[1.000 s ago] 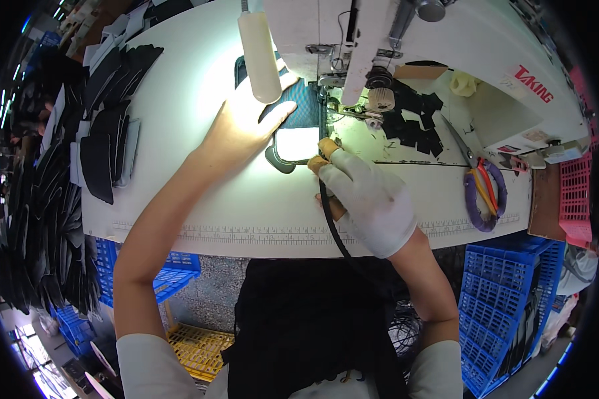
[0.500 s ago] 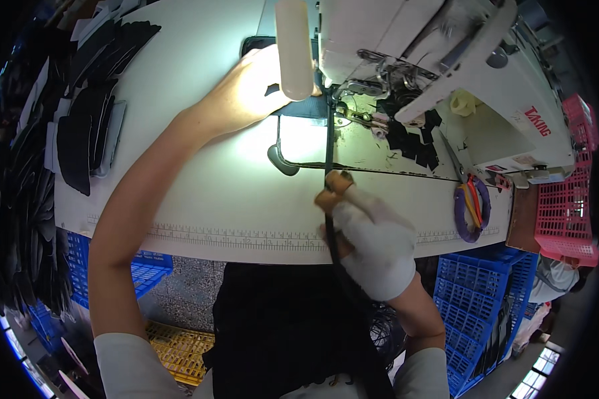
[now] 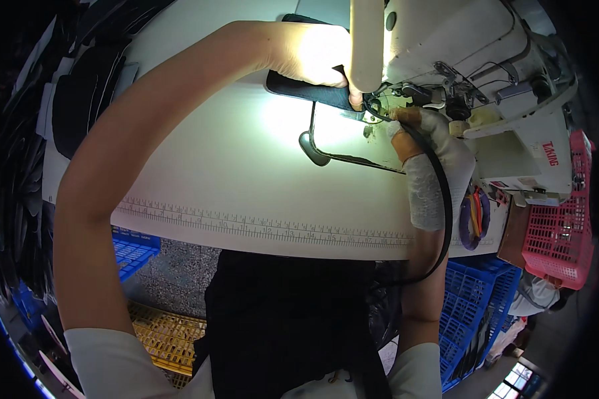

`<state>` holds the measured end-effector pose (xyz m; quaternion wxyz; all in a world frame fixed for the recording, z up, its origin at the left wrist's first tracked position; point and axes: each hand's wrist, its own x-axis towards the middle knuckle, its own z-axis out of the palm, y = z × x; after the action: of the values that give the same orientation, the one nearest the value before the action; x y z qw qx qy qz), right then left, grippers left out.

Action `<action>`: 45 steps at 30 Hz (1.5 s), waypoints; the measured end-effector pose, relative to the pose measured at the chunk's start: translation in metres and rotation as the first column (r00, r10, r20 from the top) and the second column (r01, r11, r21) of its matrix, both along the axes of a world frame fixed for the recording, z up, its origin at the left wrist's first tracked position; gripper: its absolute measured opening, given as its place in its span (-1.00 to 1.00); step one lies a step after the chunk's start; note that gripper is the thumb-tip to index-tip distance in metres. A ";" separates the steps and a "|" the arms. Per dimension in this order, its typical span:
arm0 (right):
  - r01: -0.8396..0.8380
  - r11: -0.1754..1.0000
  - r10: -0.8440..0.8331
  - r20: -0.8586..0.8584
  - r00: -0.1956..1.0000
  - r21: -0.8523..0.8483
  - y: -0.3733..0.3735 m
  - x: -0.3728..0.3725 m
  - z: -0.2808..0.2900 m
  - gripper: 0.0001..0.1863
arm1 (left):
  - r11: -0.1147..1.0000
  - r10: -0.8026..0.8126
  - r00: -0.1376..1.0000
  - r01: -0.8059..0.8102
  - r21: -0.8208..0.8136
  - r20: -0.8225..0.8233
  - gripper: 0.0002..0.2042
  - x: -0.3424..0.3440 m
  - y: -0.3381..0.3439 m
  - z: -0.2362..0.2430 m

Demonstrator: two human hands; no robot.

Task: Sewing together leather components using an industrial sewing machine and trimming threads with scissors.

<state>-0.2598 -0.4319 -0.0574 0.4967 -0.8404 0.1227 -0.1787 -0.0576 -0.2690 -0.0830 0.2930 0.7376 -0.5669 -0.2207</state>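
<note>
Covering dark panel (image 3: 296, 86): left hand (image 3: 316, 53), finger spread unclear
Black strip (image 3: 443, 199): right hand (image 3: 439, 156) pinching
Lamp (image 3: 367, 46): blocking view
Table edge (image 3: 246, 248): open room inward

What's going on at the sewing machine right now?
A person has both hands at a white sewing machine. The left hand rests on a dark fabric piece on the white table. To its right, the white-gloved right hand has its fingers at a narrow black strip that curves down past the wrist; how firmly they grip is unclear. Scissors lie right of that hand, partly hidden.
</note>
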 end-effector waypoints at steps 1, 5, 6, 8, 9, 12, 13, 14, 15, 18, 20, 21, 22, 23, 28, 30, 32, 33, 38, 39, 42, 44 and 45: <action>0.011 1.000 -0.011 -0.007 1.000 -0.013 0.000 0.000 -0.001 -0.76 | 1.000 -0.015 1.000 0.015 0.004 0.013 -0.84 -0.001 -0.002 0.000; 0.023 0.999 -0.023 0.000 1.000 -0.024 0.000 -0.002 -0.009 -0.76 | 0.999 -0.040 0.998 0.040 -0.007 0.043 -0.83 -0.003 -0.006 0.000; 0.013 1.000 -0.012 0.030 0.999 -0.002 0.000 -0.001 -0.012 -0.76 | 0.999 -0.038 0.998 0.039 -0.011 0.050 -0.83 -0.003 -0.006 0.000; -0.024 0.999 0.020 0.108 0.994 0.038 0.001 0.000 -0.016 -0.77 | 0.999 -0.036 0.997 0.038 -0.021 0.071 -0.82 -0.004 -0.007 0.000; -0.020 0.999 0.016 0.090 0.996 0.043 0.001 0.001 -0.017 -0.77 | 0.999 -0.032 0.996 0.035 -0.027 0.083 -0.82 -0.005 -0.007 0.000; -0.013 0.995 0.005 0.089 0.996 0.096 0.002 0.003 -0.017 -0.78 | 0.998 -0.017 0.992 0.024 -0.051 0.128 -0.80 -0.009 -0.006 0.001; 0.019 0.994 -0.025 0.057 0.998 0.110 0.002 0.004 -0.016 -0.78 | 0.998 -0.008 0.989 0.017 -0.060 0.150 -0.80 -0.011 -0.005 0.000; -0.019 0.994 0.009 0.090 0.996 0.111 0.001 0.004 -0.014 -0.78 | 0.997 0.005 0.985 0.008 -0.074 0.171 -0.79 -0.013 -0.003 0.000; -0.007 0.994 0.000 0.059 0.998 0.109 -0.001 0.004 -0.012 -0.78 | 0.996 0.019 0.981 -0.003 -0.084 0.193 -0.79 -0.015 -0.001 0.000; 0.024 0.994 -0.024 0.000 1.000 0.110 -0.003 0.003 -0.009 -0.77 | 0.993 0.058 0.963 -0.028 -0.114 0.263 -0.77 -0.023 0.007 -0.003; 0.042 0.991 -0.036 -0.045 0.998 0.128 -0.001 0.002 -0.010 -0.77 | 0.993 0.073 0.963 -0.045 -0.113 0.260 -0.77 -0.027 0.008 -0.005; 0.033 0.990 -0.027 -0.040 0.999 0.140 0.000 0.002 -0.010 -0.77 | 0.991 0.093 0.960 -0.064 -0.117 0.264 -0.77 -0.029 0.008 -0.005; 0.023 0.988 -0.018 -0.034 0.999 0.151 0.001 0.003 -0.011 -0.78 | 0.989 0.114 0.956 -0.084 -0.122 0.269 -0.77 -0.031 0.010 -0.005; 0.045 0.986 -0.037 -0.057 0.998 0.158 0.002 0.004 -0.010 -0.78 | 0.986 0.136 0.952 -0.104 -0.127 0.275 -0.76 -0.033 0.011 -0.005; 0.123 0.968 -0.108 -0.081 0.991 0.217 0.001 0.008 -0.006 -0.80 | 0.953 0.160 0.842 0.004 -0.302 0.515 -0.75 -0.048 0.023 -0.009; 0.106 0.975 -0.092 -0.076 0.993 0.198 0.002 0.009 -0.007 -0.80 | 0.948 0.179 0.847 -0.012 -0.318 0.501 -0.75 -0.054 0.023 -0.014; 0.062 0.986 -0.055 -0.049 0.997 0.154 0.002 0.008 -0.011 -0.80 | 0.934 0.230 0.831 -0.042 -0.356 0.507 -0.75 -0.059 0.024 -0.019; 0.053 0.991 -0.049 -0.029 0.998 0.127 0.002 0.008 -0.012 -0.80 | 0.924 0.261 0.811 -0.053 -0.378 0.524 -0.75 -0.061 0.024 -0.019; 0.087 0.976 -0.078 -0.053 0.996 0.201 0.001 0.008 -0.011 -0.82 | 0.935 0.264 0.838 -0.102 -0.339 0.477 -0.76 -0.074 0.030 -0.017; 0.107 0.972 -0.094 -0.069 0.993 0.209 0.000 0.009 -0.010 -0.82 | 0.934 0.258 0.846 -0.094 -0.346 0.466 -0.76 -0.077 0.030 -0.017; 0.177 0.946 -0.131 -0.176 0.976 0.272 -0.003 0.009 -0.005 -0.78 | 0.937 0.290 0.831 -0.145 -0.318 0.475 -0.75 -0.091 0.030 -0.019; 0.210 0.931 -0.150 -0.210 0.966 0.299 -0.003 0.008 -0.004 -0.76 | 0.941 0.288 0.827 -0.151 -0.302 0.483 -0.75 -0.100 0.027 -0.019; 0.152 0.949 -0.109 -0.163 0.981 0.277 -0.002 0.007 -0.005 -0.76 | 0.935 0.312 0.812 -0.171 -0.311 0.493 -0.75 -0.105 0.025 -0.020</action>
<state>-0.2529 -0.4342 -0.0626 0.5905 -0.7599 0.2386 -0.1297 -0.1626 -0.2443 -0.1027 0.2406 0.7925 -0.5501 0.1067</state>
